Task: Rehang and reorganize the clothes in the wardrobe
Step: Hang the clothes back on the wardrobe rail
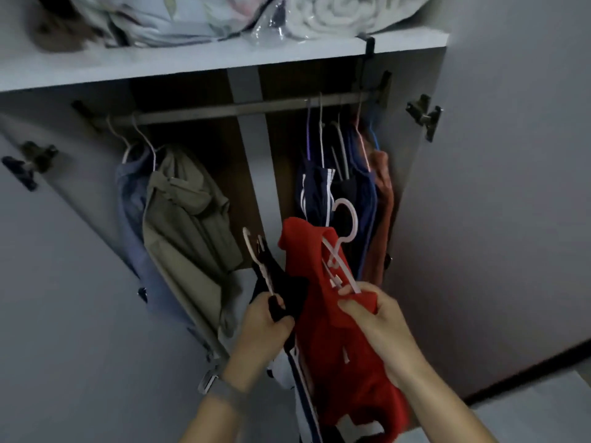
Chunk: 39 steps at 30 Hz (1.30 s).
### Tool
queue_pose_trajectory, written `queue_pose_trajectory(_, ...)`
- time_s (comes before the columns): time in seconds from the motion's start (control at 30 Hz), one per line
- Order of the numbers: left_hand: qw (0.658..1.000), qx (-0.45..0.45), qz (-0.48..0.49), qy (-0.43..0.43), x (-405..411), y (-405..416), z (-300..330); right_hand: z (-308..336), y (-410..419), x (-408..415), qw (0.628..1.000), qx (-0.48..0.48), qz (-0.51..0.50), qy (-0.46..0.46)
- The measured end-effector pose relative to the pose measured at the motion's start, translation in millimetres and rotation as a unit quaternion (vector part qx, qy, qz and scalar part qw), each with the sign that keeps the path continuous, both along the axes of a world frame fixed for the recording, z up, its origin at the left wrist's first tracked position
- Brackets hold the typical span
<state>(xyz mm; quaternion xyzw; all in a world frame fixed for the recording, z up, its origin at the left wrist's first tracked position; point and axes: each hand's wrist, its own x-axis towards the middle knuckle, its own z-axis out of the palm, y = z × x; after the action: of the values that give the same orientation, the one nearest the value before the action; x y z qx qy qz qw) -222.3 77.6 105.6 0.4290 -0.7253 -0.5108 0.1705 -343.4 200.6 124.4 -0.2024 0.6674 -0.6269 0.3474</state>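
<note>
Rehanging in hand: my right hand (pixel 377 318) pinches the red top (pixel 335 330) and its white hanger (pixel 342 251), my left hand (pixel 268 318) grips a dark garment (pixel 287 289) on its own hanger (both held below the rail (pixel 224 110)); next, hook onto the rail's bare middle; bedding on the shelf (pixel 192 63).

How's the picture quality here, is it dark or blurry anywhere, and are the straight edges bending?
Head view: dim, bluish light; wardrobe interior behind the rail nearly black; shelf edge bows from wide-angle distortion; bedding at top left smeared; red garment and both hands fairly sharp.
</note>
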Motion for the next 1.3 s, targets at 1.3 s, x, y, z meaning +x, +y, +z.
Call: queue_pose_trajectory(1.3,0.985,-0.087,0.15,0.008,-48,-492,13,0,-332,-8,0.999,0.024,0.033,-0.001)
